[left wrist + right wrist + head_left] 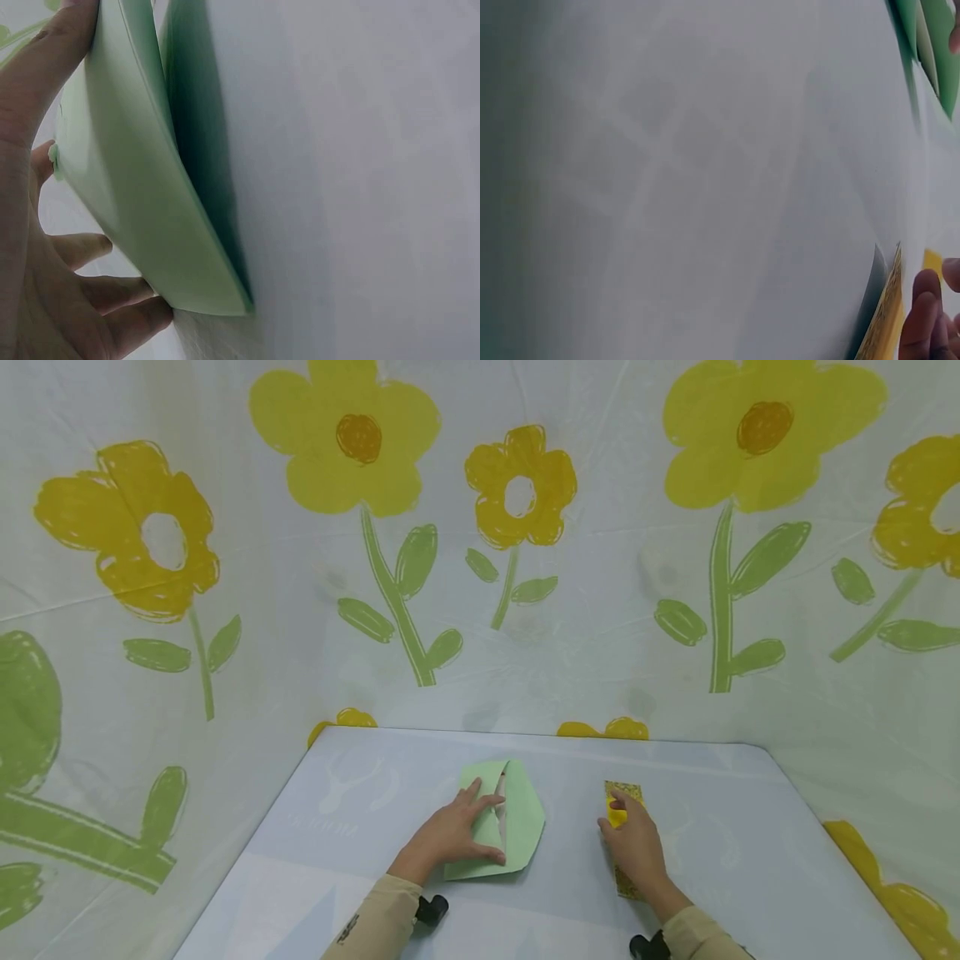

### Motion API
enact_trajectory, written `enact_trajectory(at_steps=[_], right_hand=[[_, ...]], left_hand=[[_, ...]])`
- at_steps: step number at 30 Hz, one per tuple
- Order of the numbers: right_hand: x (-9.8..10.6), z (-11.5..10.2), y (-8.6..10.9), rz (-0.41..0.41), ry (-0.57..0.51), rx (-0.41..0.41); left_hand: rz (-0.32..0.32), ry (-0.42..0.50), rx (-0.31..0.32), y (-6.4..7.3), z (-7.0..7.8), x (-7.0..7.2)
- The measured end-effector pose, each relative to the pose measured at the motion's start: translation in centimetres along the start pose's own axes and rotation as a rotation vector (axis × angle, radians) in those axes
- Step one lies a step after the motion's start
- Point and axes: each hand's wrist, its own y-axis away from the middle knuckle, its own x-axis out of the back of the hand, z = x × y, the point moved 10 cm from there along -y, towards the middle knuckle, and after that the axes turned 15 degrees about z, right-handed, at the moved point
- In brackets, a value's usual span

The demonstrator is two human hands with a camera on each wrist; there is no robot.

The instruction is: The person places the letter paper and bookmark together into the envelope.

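Observation:
A folded light green paper piece [527,827], like an envelope with two flaps, lies on the table with a dark slit down its middle. Spread across its left flap is my left hand [457,829], the thumb low near the slit and the fingers higher up. In the left wrist view the green paper [142,172] bulges up from the table, with fingertips at its edge. My right hand [637,843] is over a narrow gold-speckled strip [628,887] with a bright yellow patch [617,815]. Thumb and forefinger stand apart around that patch.
The white table [360,810] has faint printed patterns and a rounded far corner. Behind it and at both sides hangs a white cloth [525,677] printed with yellow flowers. A dark camera mount [432,911] sits at the left wrist, and another [649,946] at the right.

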Motion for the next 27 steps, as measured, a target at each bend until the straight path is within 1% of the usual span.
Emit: enact_trajectory(at_steps=[10,18,27], right_hand=[[0.4,0.6,0.1,-0.005,0.022,0.014],[0.8,1.5,0.1,-0.006,0.056,-0.005],[1.4,1.8,0.2,-0.004,0.092,0.018]], left_hand=[[-0.004,0.007,0.006,0.1,0.0,0.1],[-0.006,0.011,0.009,0.1,0.0,0.1],[-0.002,0.011,0.005,0.1,0.0,0.1]])
